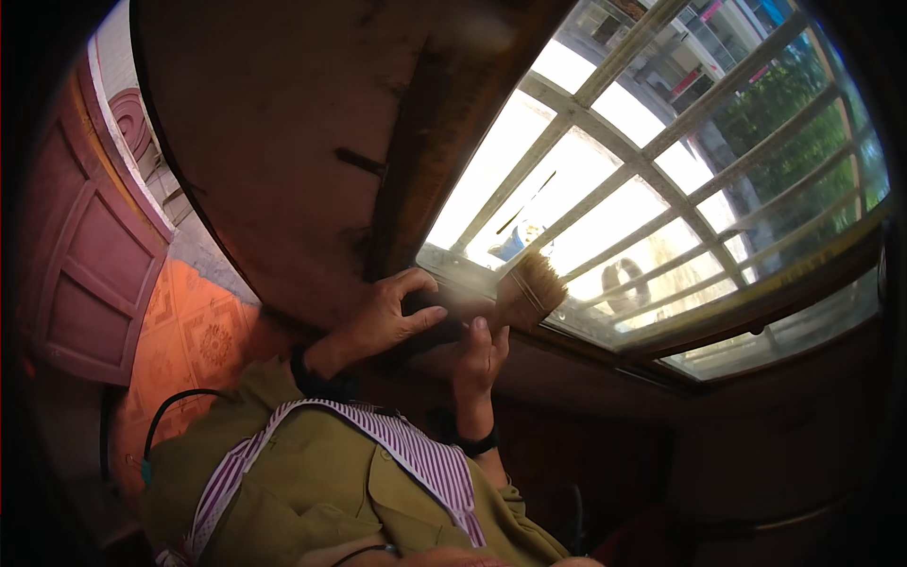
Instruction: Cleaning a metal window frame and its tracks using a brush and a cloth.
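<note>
In the head view, my right hand point(480, 361) is raised at the window's lower edge, its fingers closed at the base of a wide paintbrush point(535, 286). The brush's frayed, straw-coloured bristles point up and right, in front of the glass. To the left, my left hand point(383, 317) is beside the lower left corner of the window frame point(444, 265). Its thumb and curled forefinger are apart, with a dark gap between them and nothing visibly held. Its other fingers are partly hidden. Both wrists wear dark bands.
Pale bars cross the window point(614, 180), with a bright yard and greenery beyond. A small metal bolt point(361, 161) sticks out from the dark wall left of it. A reddish panelled door point(94, 246) and orange patterned floor tiles point(194, 326) lie at far left.
</note>
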The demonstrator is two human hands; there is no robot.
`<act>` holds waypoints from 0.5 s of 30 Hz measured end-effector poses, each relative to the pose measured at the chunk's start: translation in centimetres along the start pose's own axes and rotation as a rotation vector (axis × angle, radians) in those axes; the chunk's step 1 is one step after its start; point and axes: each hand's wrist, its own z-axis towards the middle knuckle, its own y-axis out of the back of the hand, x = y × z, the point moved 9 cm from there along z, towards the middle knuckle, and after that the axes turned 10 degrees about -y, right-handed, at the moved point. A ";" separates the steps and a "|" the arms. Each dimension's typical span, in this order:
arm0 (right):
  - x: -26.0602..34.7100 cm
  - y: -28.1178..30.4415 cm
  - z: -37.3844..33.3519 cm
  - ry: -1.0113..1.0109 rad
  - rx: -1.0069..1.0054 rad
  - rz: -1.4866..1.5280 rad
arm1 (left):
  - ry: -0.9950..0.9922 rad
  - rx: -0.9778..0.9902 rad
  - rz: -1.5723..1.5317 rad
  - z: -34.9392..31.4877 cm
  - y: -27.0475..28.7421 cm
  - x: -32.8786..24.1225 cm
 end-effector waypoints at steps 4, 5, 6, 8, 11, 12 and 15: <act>4.9 3.9 1.3 0.238 -0.213 -0.120 | 0.022 -0.069 0.008 0.7 1.7 -0.6; 6.8 4.4 1.3 0.335 -0.289 -0.151 | 0.027 -0.075 0.006 1.0 2.2 -0.6; 7.8 4.5 1.5 0.335 -0.297 -0.159 | 0.053 -0.105 -0.058 1.6 2.6 -0.4; 6.6 3.7 3.1 0.037 -0.203 -0.129 | 0.134 -0.154 -0.298 2.4 3.2 -1.1; 8.2 1.0 3.6 0.133 -0.218 -0.118 | -0.009 -0.241 -0.095 3.8 5.6 -1.4; 7.8 1.3 4.1 0.194 -0.196 -0.109 | -0.008 -0.242 -0.096 4.3 5.8 -1.1; 6.8 2.1 5.2 0.285 -0.222 -0.110 | -0.097 -0.303 0.164 4.8 6.8 -1.5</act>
